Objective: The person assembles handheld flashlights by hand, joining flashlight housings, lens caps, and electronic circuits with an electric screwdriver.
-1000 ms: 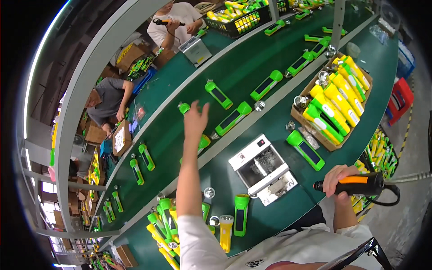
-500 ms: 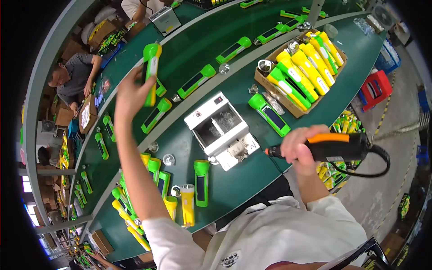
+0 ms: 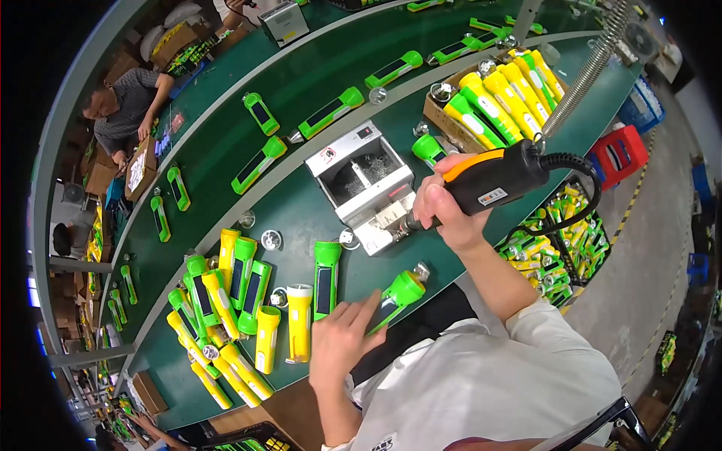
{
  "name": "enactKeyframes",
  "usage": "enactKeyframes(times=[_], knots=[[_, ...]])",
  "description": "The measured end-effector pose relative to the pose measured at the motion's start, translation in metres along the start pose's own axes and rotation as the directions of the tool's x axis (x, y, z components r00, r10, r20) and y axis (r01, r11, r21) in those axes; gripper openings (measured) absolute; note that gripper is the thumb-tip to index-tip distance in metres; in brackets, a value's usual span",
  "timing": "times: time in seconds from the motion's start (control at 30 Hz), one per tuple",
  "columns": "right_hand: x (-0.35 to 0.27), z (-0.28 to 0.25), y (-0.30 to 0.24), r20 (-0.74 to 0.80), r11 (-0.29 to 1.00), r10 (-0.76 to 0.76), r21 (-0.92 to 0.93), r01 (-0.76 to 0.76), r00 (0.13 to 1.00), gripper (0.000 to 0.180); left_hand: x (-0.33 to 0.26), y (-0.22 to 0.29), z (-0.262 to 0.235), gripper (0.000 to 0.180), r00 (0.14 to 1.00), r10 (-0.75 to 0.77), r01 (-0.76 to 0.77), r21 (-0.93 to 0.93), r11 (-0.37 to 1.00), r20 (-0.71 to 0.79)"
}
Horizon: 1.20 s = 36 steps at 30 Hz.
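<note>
My right hand (image 3: 453,214) grips a black and orange electric screwdriver (image 3: 502,183), whose coiled spring and black cable trail off to the right. The screwdriver's tip is at the front outlet of a white screw feeder (image 3: 355,161) with loose screws in its tray. Near the table's front edge, my left hand (image 3: 342,338) is closed on the body of a green flashlight (image 3: 404,293), its head pointing up and right with a clear lens piece at the end. Left of that hand stand a yellow flashlight (image 3: 299,323) and a green flashlight with a dark panel (image 3: 326,278).
More flashlights (image 3: 226,301) crowd the table's left. A cardboard box (image 3: 451,124) of yellow and green ones stands back right. Several lie along the green conveyor (image 3: 331,113). A full bin (image 3: 560,248) sits below on the right. A co-worker (image 3: 128,113) sits far left.
My left hand came down from over the conveyor to the near table edge with a flashlight. My right hand moved the screwdriver left and up, bringing its tip to the screw feeder.
</note>
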State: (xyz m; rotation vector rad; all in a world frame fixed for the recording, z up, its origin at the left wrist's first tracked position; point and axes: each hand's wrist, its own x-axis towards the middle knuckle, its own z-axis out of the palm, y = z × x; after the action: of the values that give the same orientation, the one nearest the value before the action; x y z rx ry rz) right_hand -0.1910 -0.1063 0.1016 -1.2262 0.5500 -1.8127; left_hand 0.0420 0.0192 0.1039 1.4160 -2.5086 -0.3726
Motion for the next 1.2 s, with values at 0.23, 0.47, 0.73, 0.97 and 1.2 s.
enactKeyframes(times=[0.23,0.47,0.73,0.97,1.2], knots=[[-0.008,0.007,0.01,-0.019,0.996,-0.067,0.053,0.067,0.998,0.031,-0.011,0.001,0.05,0.054,0.972,-0.161,0.177,0.077,0.981,-0.172],[0.016,0.036,-0.003,0.245,0.902,-0.059,-0.401,0.156,0.968,0.028,-0.058,0.003,0.085,0.058,0.835,-0.42,0.367,-0.208,0.907,-0.356],[0.025,0.044,0.0,0.024,0.97,0.191,-0.158,-0.185,0.981,0.022,0.001,-0.001,0.093,0.063,0.851,-0.33,0.182,-0.36,0.915,-0.409],[-0.013,0.05,-0.013,0.047,0.949,0.276,-0.174,-0.264,0.96,0.027,0.017,-0.003,0.101,0.068,0.834,-0.466,0.134,-0.711,0.69,-0.295],[-0.036,0.062,0.009,0.148,0.959,0.229,-0.202,-0.197,0.962,0.031,0.019,-0.012,0.103,0.077,0.84,-0.391,0.121,-0.574,0.81,-0.375]])
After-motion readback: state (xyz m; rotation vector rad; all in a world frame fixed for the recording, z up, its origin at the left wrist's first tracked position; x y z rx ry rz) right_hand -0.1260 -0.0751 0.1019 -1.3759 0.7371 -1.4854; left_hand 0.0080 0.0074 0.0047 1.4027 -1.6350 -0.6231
